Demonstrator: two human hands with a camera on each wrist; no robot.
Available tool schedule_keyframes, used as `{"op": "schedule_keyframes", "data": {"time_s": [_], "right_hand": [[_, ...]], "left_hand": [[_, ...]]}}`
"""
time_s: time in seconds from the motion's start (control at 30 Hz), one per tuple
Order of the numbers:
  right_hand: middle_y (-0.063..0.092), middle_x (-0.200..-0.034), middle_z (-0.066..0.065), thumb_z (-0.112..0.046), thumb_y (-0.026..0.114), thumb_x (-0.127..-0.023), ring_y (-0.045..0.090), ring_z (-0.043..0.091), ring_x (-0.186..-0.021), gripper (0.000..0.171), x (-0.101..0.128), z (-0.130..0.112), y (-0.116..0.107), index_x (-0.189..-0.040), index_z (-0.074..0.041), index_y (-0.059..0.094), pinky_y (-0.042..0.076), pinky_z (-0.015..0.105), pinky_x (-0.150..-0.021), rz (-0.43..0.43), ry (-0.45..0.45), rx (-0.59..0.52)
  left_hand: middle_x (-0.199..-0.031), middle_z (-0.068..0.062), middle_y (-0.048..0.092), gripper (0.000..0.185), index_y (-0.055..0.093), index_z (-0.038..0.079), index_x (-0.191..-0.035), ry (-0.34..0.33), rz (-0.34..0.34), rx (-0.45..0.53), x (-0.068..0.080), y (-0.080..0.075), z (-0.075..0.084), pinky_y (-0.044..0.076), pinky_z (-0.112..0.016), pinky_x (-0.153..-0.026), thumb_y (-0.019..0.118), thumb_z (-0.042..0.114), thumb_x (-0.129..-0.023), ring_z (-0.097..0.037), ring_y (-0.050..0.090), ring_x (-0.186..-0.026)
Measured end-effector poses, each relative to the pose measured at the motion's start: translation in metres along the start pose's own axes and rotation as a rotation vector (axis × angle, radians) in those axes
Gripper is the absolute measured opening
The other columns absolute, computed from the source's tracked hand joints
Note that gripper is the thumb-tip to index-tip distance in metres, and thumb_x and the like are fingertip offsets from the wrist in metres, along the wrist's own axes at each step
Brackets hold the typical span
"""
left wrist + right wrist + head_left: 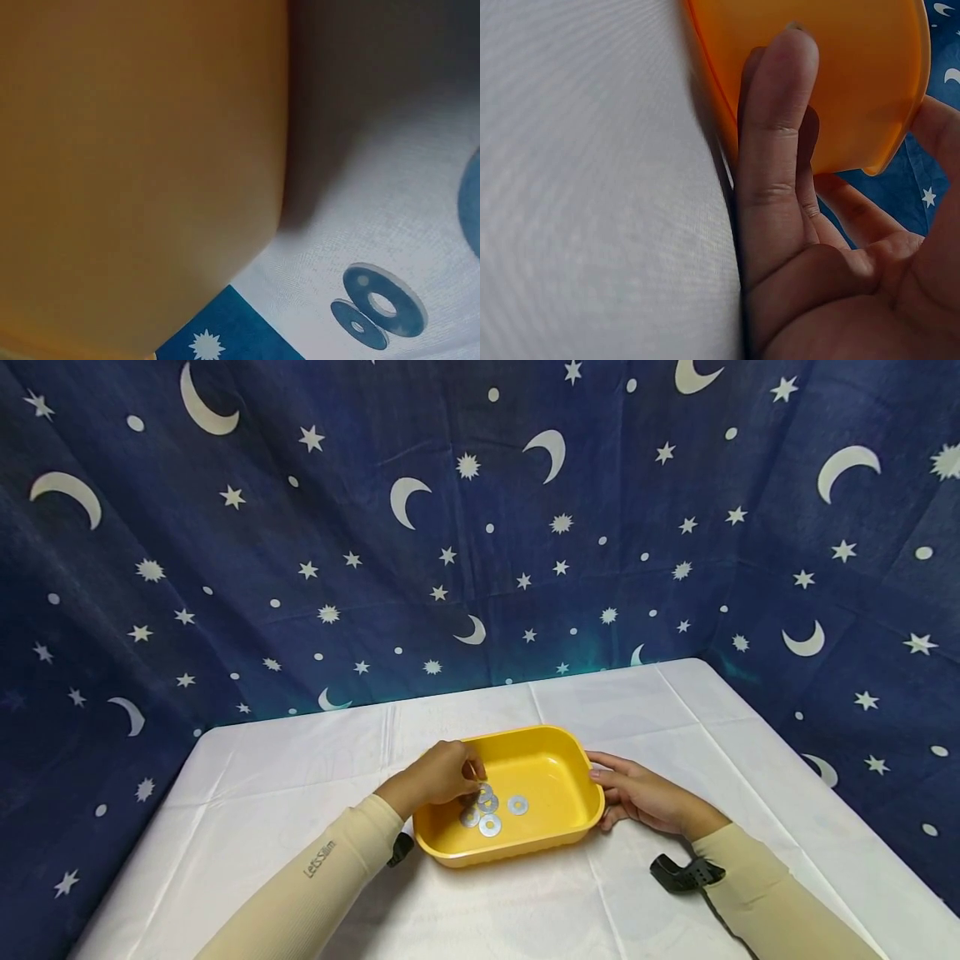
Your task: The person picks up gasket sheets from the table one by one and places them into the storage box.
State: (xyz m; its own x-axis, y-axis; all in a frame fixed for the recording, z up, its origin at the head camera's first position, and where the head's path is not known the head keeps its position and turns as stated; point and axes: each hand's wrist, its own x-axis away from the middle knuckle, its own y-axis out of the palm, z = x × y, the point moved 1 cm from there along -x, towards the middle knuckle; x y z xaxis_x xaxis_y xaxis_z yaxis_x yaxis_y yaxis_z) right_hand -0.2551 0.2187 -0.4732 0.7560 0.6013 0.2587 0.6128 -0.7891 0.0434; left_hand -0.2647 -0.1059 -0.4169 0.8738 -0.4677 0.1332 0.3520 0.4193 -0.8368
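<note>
Left hand (442, 774) is reaching over the near-left rim of the yellow tray (577, 752), fingers curled down onto the washers (491, 810) lying on the tray floor. The fingertips are bunching at the leftmost washers; whether one is already pinched I cannot tell, since the fingers are hiding the contact.

Right hand (637, 793) is resting against the tray's right wall. In the right wrist view its fingers (776, 150) are lying straight and flat along the orange-yellow wall (855, 75), thumb under the far corner: bracing, not gripping.

Washers: roughly four or five are showing, clustered left of the tray's centre, a couple overlapping, one sitting a little apart toward the tray's right side.

The tray is sitting on the white cloth (262, 777), near its middle.

Judgement on technique: flat washers on smooth plastic are hard to lift straight up. Sliding one off its neighbour, or tipping its edge with a nail, should be giving a cleaner pinch. The right hand should be holding the tray steady against that sideways push.
</note>
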Motion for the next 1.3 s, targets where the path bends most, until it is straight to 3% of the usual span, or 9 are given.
{"op": "schedule_keyframes", "data": {"time_s": [0.3,0.6,1.0,1.13,1.3], "right_hand": [[0.068,-0.12,0.016,-0.037,0.045,-0.107,0.071,0.023,-0.084,0.071,-0.001,0.001,0.0,-0.159,-0.004,0.01,0.061,0.034,-0.075,-0.014,-0.009,-0.007],[0.068,-0.119,0.015,-0.036,0.044,-0.107,0.071,0.022,-0.084,0.071,0.0,-0.001,0.001,-0.16,-0.004,0.009,0.061,0.033,-0.075,-0.01,-0.002,0.0],[0.069,-0.12,0.016,-0.035,0.044,-0.107,0.072,0.023,-0.086,0.07,0.0,-0.001,0.001,-0.16,-0.005,0.008,0.061,0.035,-0.076,-0.004,0.002,-0.002],[0.068,-0.121,0.016,-0.035,0.044,-0.107,0.071,0.023,-0.086,0.07,0.001,-0.001,0.001,-0.16,-0.005,0.007,0.061,0.035,-0.076,-0.008,0.006,-0.003],[0.069,-0.12,0.015,-0.035,0.043,-0.108,0.072,0.023,-0.087,0.07,0.0,-0.001,0.001,-0.16,-0.005,0.008,0.061,0.035,-0.076,-0.008,0.003,-0.002]], "left_hand": [[-0.085,0.002,0.069,0.015,0.074,0.007,-0.103,0.028,0.103,0.0,0.013,-0.009,0.0,0.051,-0.026,-0.073,0.074,0.013,-0.089,-0.011,0.058,-0.076],[-0.09,0.004,0.067,0.014,0.073,0.01,-0.106,0.014,0.259,0.151,0.039,-0.02,-0.006,0.052,-0.022,-0.071,0.072,0.015,-0.092,-0.013,0.058,-0.081],[-0.095,0.0,0.068,0.015,0.071,0.014,-0.11,-0.05,0.481,0.223,0.065,-0.027,-0.034,0.053,-0.028,-0.074,0.067,0.018,-0.096,-0.016,0.061,-0.085],[-0.099,-0.003,0.069,0.017,0.07,0.014,-0.113,-0.11,0.502,0.231,0.068,-0.031,-0.046,0.054,-0.03,-0.077,0.065,0.019,-0.097,-0.019,0.063,-0.089],[-0.103,-0.006,0.069,0.021,0.069,0.012,-0.116,-0.165,0.481,0.222,0.068,-0.032,-0.064,0.056,-0.031,-0.073,0.062,0.02,-0.098,-0.023,0.064,-0.093]]}}
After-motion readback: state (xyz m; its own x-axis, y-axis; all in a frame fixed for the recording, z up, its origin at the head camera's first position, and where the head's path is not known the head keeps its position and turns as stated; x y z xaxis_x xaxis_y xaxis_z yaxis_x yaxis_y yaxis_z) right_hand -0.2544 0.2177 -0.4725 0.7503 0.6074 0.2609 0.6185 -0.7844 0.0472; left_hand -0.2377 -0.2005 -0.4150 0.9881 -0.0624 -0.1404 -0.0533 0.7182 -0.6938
